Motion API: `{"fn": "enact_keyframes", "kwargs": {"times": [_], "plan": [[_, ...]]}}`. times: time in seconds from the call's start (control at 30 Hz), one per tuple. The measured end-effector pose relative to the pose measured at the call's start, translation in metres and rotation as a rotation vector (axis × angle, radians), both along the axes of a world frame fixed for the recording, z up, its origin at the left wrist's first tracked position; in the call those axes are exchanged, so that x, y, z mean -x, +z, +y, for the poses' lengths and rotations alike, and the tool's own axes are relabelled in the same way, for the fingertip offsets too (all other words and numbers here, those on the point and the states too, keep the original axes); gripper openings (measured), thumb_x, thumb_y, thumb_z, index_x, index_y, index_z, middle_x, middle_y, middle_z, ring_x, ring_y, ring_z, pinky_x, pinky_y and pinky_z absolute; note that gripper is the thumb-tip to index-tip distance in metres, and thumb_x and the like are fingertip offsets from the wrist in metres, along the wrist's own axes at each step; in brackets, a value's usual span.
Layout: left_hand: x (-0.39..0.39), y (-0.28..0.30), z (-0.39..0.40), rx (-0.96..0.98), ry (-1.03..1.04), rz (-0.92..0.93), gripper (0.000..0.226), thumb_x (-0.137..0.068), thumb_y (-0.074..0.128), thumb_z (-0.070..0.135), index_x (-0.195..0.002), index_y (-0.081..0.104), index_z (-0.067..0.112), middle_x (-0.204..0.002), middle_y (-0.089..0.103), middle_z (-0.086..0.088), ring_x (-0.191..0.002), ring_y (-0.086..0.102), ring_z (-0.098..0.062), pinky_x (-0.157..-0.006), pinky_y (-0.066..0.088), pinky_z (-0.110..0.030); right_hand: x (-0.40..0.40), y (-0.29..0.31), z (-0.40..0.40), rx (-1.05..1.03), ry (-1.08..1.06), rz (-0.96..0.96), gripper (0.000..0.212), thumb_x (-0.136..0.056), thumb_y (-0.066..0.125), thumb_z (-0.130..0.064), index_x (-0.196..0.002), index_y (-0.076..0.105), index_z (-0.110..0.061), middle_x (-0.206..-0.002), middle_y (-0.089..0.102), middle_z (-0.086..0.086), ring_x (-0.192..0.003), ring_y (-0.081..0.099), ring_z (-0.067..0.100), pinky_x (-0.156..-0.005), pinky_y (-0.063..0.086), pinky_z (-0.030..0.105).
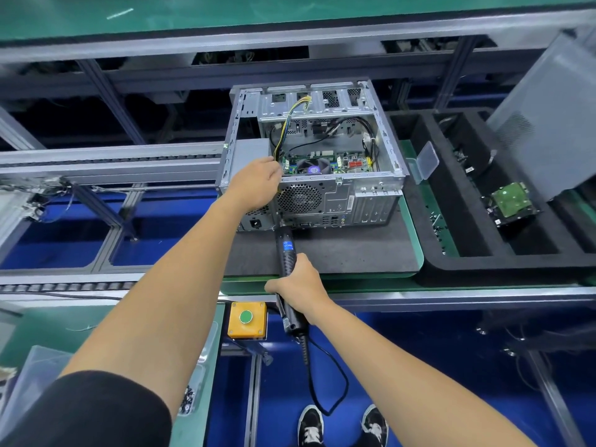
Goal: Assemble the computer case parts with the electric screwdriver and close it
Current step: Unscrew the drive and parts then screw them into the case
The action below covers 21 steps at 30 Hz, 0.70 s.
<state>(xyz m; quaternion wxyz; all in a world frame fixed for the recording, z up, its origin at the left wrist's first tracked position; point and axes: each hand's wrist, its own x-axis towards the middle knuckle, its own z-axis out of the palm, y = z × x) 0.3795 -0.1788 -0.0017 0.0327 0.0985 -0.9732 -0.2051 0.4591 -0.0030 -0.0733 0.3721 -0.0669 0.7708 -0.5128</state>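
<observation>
The open grey metal computer case [311, 153] lies on a dark foam mat [338, 250], its rear panel with the round fan grille facing the person and its green motherboard showing through the uncovered top. The left hand [256, 180] rests over the case's near left top edge, fingers curled down over the rim by the yellow and black cables; whether they truly clamp the edge cannot be told. The right hand [298, 285], nearer the person than the case, is wrapped tightly around the black electric screwdriver with a blue label [287, 256], gripping its lower body. The tool slants up from that grip so its tip meets the rear panel just left of the fan grille. Right of the case, a black foam tray [458, 266] holds a green-topped hard drive [511, 201] and loose screws [437, 221]. Below the case sits a yellow box with a green button [246, 319].
</observation>
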Motion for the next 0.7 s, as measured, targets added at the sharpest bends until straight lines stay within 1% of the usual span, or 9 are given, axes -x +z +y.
{"fn": "enact_keyframes", "kwargs": {"times": [0.03, 0.1, 0.17, 0.27, 0.37, 0.43, 0.57, 0.63, 0.7], "plan": [[0.0, 0.0, 0.0, -0.01, -0.005, 0.006, 0.034, -0.102, 0.03, 0.024, -0.109, 0.059, 0.008, -0.137, 0.049, -0.007, -0.133, 0.037, -0.02, -0.099, 0.035, -0.034, 0.001, 0.002, 0.001, -0.009, 0.01, 0.001, 0.046, -0.073, 0.077, -0.016, -0.105, 0.044, -0.012, -0.102, 0.054, 0.009, -0.075, 0.054, 0.019, -0.059, 0.049, 0.029], [0.001, 0.001, -0.001, -0.04, 0.005, 0.021, 0.029, -0.1, 0.032, 0.022, -0.103, 0.059, 0.01, -0.115, 0.057, -0.004, -0.106, 0.052, -0.023, -0.08, 0.04, -0.031, 0.005, 0.007, 0.006, -0.029, 0.029, 0.014, 0.045, -0.074, 0.078, -0.018, -0.105, 0.045, -0.013, -0.101, 0.054, 0.007, -0.076, 0.054, 0.018, -0.058, 0.046, 0.027], [0.003, 0.002, -0.001, -0.159, 0.061, 0.028, 0.023, -0.096, 0.038, 0.017, -0.102, 0.06, 0.015, -0.096, 0.06, -0.002, -0.082, 0.055, -0.019, -0.068, 0.044, -0.032, 0.008, 0.016, 0.012, -0.045, 0.062, 0.038, 0.042, -0.074, 0.078, -0.02, -0.101, 0.046, -0.015, -0.099, 0.055, 0.006, -0.075, 0.057, 0.02, -0.058, 0.046, 0.028], [0.01, 0.014, 0.001, -0.431, 0.171, 0.074, 0.021, -0.092, 0.046, 0.007, -0.086, 0.061, 0.02, -0.088, 0.065, -0.001, -0.071, 0.057, -0.013, -0.063, 0.049, -0.029, 0.01, 0.037, 0.022, -0.036, 0.135, 0.101, 0.044, -0.071, 0.079, -0.021, -0.102, 0.048, -0.015, -0.096, 0.055, 0.006, -0.078, 0.058, 0.024, -0.069, 0.055, 0.038], [0.019, 0.035, 0.007, -0.508, 0.217, 0.156, 0.02, -0.094, 0.047, 0.01, -0.081, 0.06, 0.016, -0.079, 0.066, 0.0, -0.064, 0.057, -0.008, -0.053, 0.041, -0.02, 0.019, 0.07, 0.03, 0.015, 0.159, 0.183, 0.049, -0.069, 0.081, -0.024, -0.107, 0.05, -0.015, -0.095, 0.056, 0.005, -0.079, 0.058, 0.024, -0.08, 0.056, 0.047], [0.025, 0.052, 0.013, -0.641, 0.259, 0.211, 0.023, -0.096, 0.045, 0.013, -0.078, 0.06, 0.012, -0.072, 0.066, -0.003, -0.056, 0.057, -0.009, -0.053, 0.042, -0.02, 0.032, 0.097, 0.035, 0.084, 0.134, 0.232, 0.044, -0.07, 0.08, -0.024, -0.102, 0.051, -0.019, -0.093, 0.058, 0.005, -0.077, 0.059, 0.026, -0.08, 0.056, 0.049], [0.038, 0.093, 0.029, -0.89, 0.339, 0.24, 0.029, -0.097, 0.041, 0.017, -0.074, 0.058, 0.01, -0.063, 0.058, -0.005, -0.034, 0.047, -0.007, -0.037, 0.033, -0.014, 0.066, 0.147, 0.045, 0.203, 0.045, 0.309, 0.027, -0.081, 0.075, -0.02, -0.092, 0.05, -0.021, -0.089, 0.06, 0.011, -0.066, 0.056, 0.027, -0.072, 0.051, 0.046], [0.046, 0.11, 0.044, -0.895, 0.303, 0.23, 0.029, -0.097, 0.042, 0.019, -0.075, 0.058, 0.011, -0.062, 0.057, -0.004, -0.035, 0.047, -0.01, -0.035, 0.032, -0.014, 0.082, 0.163, 0.054, 0.22, 0.011, 0.34, 0.023, -0.085, 0.072, -0.016, -0.097, 0.052, -0.017, -0.097, 0.061, 0.016, -0.069, 0.054, 0.028, -0.072, 0.048, 0.044], [0.056, 0.122, 0.065, -0.886, 0.242, 0.236, 0.029, -0.097, 0.042, 0.019, -0.073, 0.057, 0.012, -0.058, 0.057, -0.003, -0.034, 0.047, -0.011, -0.035, 0.032, -0.014, 0.097, 0.171, 0.066, 0.211, -0.02, 0.366, 0.027, -0.086, 0.07, -0.013, -0.104, 0.051, -0.009, -0.095, 0.058, 0.016, -0.073, 0.054, 0.029, -0.07, 0.047, 0.042]]}}
